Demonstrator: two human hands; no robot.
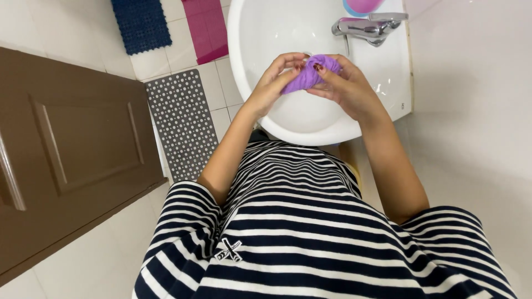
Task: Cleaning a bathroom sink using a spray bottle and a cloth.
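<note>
Both hands, left hand (272,83) and right hand (346,88), pinch a bunched purple cloth (310,75) above the white sink (260,33), inside its rim.

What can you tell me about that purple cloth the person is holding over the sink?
The purple cloth looks like soft, ribbed fabric, bunched into a tight wad. It sits above the bowl of the white sink, just below the chrome tap. Both hands hold it: the left hand pinches its lower end, the right hand wraps its upper end. Whether it is wet cannot be told.

Cloth (310,75) betw. both hands over sink (260,33); tap (368,27) behind, mats (180,119) left.
</note>
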